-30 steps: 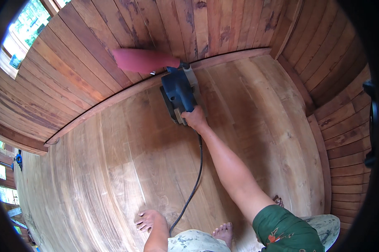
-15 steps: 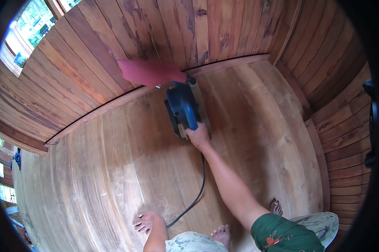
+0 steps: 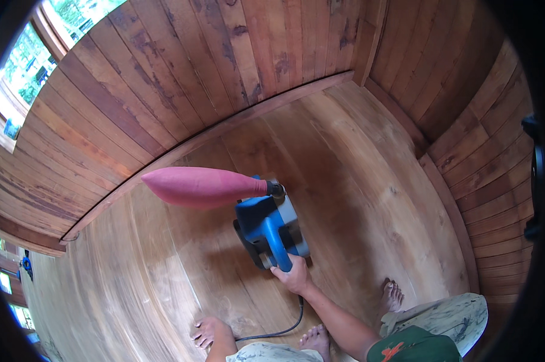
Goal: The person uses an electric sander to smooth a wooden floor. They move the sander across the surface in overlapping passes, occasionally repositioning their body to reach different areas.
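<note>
My right hand grips the rear handle of a blue belt sander that sits flat on the wooden plank floor. A long red dust bag sticks out to the left from the sander's front. From the handle a black power cord runs down under my forearm toward the lower edge. My left hand is not visible. Bare feet rest on the floor at the bottom left, bottom middle and right.
A wall of reddish vertical boards curves round the far side, with a baseboard strip along the floor. A second board wall closes the right side. Windows show greenery at the upper left.
The sander has come back from the baseboard toward me across the floor, with my right hand still on its handle. The dust bag now lies over the floor, away from the wall.
</note>
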A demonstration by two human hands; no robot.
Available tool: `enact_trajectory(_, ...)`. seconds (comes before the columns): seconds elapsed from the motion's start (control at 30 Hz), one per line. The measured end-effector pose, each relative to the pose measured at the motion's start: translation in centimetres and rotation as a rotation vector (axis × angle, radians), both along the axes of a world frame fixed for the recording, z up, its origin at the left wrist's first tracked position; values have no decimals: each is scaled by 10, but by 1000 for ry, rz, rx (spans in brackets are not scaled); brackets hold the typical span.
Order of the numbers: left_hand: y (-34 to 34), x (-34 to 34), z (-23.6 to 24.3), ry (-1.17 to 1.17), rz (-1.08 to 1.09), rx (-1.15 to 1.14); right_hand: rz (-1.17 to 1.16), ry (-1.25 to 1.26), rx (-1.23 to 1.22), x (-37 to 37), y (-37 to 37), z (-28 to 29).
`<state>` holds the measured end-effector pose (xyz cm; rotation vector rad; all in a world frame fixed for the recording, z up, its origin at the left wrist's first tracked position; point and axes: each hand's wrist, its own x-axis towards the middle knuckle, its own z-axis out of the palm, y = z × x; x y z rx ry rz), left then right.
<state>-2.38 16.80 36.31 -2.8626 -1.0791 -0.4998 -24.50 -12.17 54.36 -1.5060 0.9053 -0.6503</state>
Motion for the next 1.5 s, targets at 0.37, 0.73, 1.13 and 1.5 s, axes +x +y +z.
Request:
enact_trajectory(0.37,15,-3,-5,-8,-11,17,-58,-42,-147,115,-107,0)
enact_trajectory(0.73,0,-6,9,21,87,17,-74,-20,-164,195,-173,8)
enact_trajectory(1.13,-15,-11,32,39,84,-9,-58,-43,-156,89,-84,1)
enact_trajectory(1.5,-10,-6,22,24,1,-23,452,-145,400,-17,-6,-6)
